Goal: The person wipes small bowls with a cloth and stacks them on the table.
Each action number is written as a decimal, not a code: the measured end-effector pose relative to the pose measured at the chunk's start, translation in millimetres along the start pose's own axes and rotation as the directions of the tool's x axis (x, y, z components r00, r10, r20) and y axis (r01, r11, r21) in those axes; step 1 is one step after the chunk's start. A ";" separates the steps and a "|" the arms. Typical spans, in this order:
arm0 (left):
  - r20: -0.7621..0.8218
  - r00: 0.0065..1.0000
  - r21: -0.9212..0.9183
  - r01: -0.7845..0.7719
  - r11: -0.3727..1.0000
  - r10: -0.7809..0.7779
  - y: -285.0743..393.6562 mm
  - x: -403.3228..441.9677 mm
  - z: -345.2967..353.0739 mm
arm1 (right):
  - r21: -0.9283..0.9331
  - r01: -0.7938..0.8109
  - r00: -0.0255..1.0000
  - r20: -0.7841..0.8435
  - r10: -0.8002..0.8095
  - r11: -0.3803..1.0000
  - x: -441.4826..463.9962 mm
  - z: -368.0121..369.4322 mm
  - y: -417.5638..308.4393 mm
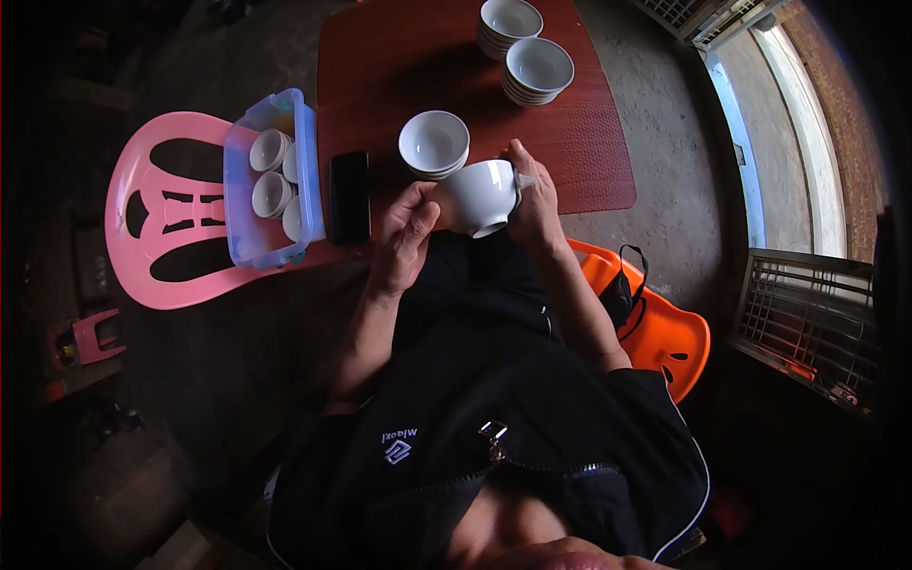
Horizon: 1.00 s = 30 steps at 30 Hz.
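A white bowl point(483, 195) is held above the near edge of the table, tilted so its foot ring shows toward me. My left hand point(410, 233) grips it on the left, thumb and fingers against its side. From the right, my right hand point(537, 201) is closed around the rim side, with a small pale bit of something I cannot make out by its fingers. Just behind the held bowl stands a short stack of white bowls point(434, 141). Farther back are two taller stacks, a nearer bowl stack point(539, 68) and a farther bowl stack point(511, 19).
A black phone-like slab point(350, 198) lies at the left edge of the red-brown table point(399, 57). Left of it, a translucent blue bin point(245, 233) with several small white bowls rests on a pink chair point(142, 271). An orange chair point(679, 332) with a black strap is at my right.
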State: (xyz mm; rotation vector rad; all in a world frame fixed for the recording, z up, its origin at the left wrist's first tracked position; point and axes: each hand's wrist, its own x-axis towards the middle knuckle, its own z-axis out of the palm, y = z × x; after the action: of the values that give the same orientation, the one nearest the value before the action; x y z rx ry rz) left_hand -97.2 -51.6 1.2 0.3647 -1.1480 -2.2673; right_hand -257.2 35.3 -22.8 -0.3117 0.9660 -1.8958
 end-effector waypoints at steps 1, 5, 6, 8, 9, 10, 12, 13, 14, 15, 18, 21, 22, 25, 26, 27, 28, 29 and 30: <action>0.074 0.996 0.211 0.041 0.977 -0.057 2.4 0.2 -2.7 | -0.258 0.134 0.990 0.084 -0.116 0.957 5.3 -3.4 -6.8; 0.132 0.988 0.433 0.016 0.901 -0.081 3.3 -2.2 16.6 | -0.844 0.534 0.805 0.493 -0.332 0.043 -5.9 33.3 -41.2; 0.107 0.994 0.395 -0.024 0.918 -0.019 0.8 -3.2 20.5 | -0.810 0.576 0.763 0.580 -0.286 -0.110 -10.6 39.9 -41.0; 0.108 0.994 0.455 -0.056 0.889 0.007 -2.7 -3.5 17.3 | -0.813 0.581 0.774 0.566 -0.283 -0.036 -9.8 37.8 -35.8; 0.113 0.993 0.511 -0.092 0.854 0.040 -4.1 -3.2 15.8 | -0.809 0.587 0.783 0.557 -0.278 0.032 -7.7 34.9 -32.5; 0.116 0.993 0.512 -0.093 0.854 0.039 -3.8 -3.1 15.1 | -0.843 0.456 0.888 0.408 -0.213 0.285 -3.0 22.8 -26.9; 0.090 0.996 0.080 0.019 0.997 -0.026 -2.7 -3.6 13.4 | -0.376 0.182 0.981 0.133 -0.142 0.909 -3.6 14.9 -13.8; -0.012 1.000 0.035 0.022 0.999 -0.021 -5.9 -3.7 12.8 | -0.185 0.068 0.996 0.077 -0.055 0.980 -2.7 13.3 -7.6; -0.012 1.000 0.038 0.022 0.999 -0.021 -7.7 -3.1 11.7 | -0.183 0.069 0.995 0.077 -0.055 0.981 -2.7 10.0 -4.6; 0.015 1.000 0.029 0.014 0.999 -0.015 -9.2 -2.0 11.0 | -0.205 0.046 0.999 0.029 -0.041 0.978 -4.9 6.6 -2.1; 0.058 0.998 0.102 -0.014 0.995 0.008 -16.0 -0.2 14.0 | -0.375 0.125 0.991 -0.004 -0.136 0.919 -8.8 10.6 -4.5; 0.123 0.991 0.255 -0.078 0.964 0.047 -24.3 1.3 10.0 | -0.787 0.565 0.808 0.467 -0.359 0.246 -9.4 27.7 -25.8; 0.030 0.996 0.208 -0.083 0.975 0.078 -22.2 1.3 20.4 | -0.755 0.656 0.700 0.616 -0.362 -0.016 -11.3 38.7 -27.0; -0.063 0.993 0.128 -0.092 0.988 0.101 -20.7 0.1 23.4 | -0.713 0.700 0.661 0.627 -0.412 0.037 -6.7 34.5 -19.2; -0.064 0.993 0.099 -0.089 0.991 0.096 -17.5 0.7 25.8 | -0.725 0.660 0.719 0.533 -0.446 0.198 -6.1 31.4 -17.4; -0.066 0.994 0.071 -0.087 0.994 0.092 -15.4 0.5 26.9 | -0.679 0.553 0.828 0.381 -0.412 0.484 -5.4 26.8 -12.4; -0.091 0.993 0.075 -0.072 0.995 0.078 -17.5 -1.3 23.1 | -0.555 0.463 0.886 0.268 -0.379 0.691 -6.7 23.6 -4.4; -0.090 0.993 0.077 -0.073 0.994 0.080 -18.5 -2.6 19.5 | -0.387 0.353 0.935 0.163 -0.314 0.852 -7.9 20.8 2.6; -0.057 0.993 0.068 -0.096 0.993 0.100 -19.4 -3.9 16.3 | -0.360 0.181 0.983 0.093 -0.158 0.915 -6.9 16.5 6.5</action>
State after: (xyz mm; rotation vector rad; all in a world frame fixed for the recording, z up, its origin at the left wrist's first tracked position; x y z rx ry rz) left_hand -108.8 -29.5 -4.7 0.3903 -1.1847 -2.1242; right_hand -240.0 31.4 -15.5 -0.6924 1.2872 -1.8377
